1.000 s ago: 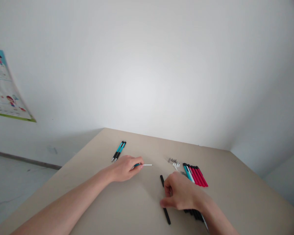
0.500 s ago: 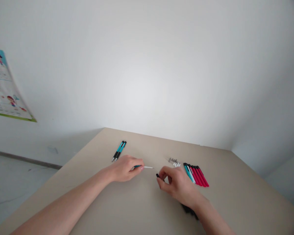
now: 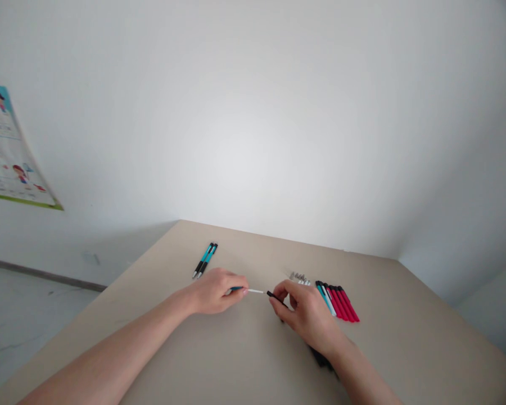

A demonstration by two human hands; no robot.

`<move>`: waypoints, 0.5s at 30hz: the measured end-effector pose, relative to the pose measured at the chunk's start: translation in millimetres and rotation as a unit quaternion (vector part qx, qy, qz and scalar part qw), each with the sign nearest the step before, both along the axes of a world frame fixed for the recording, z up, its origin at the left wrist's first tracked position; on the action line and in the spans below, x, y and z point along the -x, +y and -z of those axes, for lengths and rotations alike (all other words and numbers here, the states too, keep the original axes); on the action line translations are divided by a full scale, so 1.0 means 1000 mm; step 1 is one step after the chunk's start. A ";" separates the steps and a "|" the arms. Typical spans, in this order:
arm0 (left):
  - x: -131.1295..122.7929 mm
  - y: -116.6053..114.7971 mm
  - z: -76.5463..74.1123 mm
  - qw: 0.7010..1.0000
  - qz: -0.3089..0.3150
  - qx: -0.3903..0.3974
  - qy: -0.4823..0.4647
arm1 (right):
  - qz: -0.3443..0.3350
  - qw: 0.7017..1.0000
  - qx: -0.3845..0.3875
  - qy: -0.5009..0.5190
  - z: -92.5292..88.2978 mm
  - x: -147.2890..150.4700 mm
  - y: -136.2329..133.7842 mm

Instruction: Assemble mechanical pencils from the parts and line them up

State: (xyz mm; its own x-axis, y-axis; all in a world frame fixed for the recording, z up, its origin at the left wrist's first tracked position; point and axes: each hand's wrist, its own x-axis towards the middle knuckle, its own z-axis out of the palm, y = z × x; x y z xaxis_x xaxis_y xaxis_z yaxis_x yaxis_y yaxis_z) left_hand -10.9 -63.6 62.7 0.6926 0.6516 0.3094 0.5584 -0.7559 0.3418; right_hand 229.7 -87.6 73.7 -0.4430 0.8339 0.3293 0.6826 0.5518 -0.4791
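left hand point(image 3: 213, 289): pen refill point(image 3: 255, 291) | right hand point(image 3: 306, 312): black barrel point(image 3: 274, 296) | end to end

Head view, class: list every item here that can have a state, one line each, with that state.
Left hand: shut on teal barrel.
Refill: sticking out of the barrel, tip at the black grip.
Right hand: shut on the black grip.
Teal pens: assembled, lying side by side.
Red barrels: lying in a row.
Small parts: loose heap.
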 end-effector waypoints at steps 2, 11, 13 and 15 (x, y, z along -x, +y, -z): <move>0.000 0.000 -0.001 1.000 0.002 -0.002 0.002 | -0.003 1.000 -0.005 0.001 0.001 0.000 0.000; 0.000 0.000 0.000 1.000 0.002 -0.006 0.002 | -0.009 1.000 -0.021 0.004 0.001 -0.002 0.000; 0.000 0.000 0.000 1.000 0.004 -0.007 0.006 | -0.015 1.000 -0.025 0.001 0.000 -0.002 -0.001; 0.000 0.000 0.000 1.000 0.005 -0.010 0.018 | -0.021 0.999 -0.027 0.000 0.000 0.000 -0.001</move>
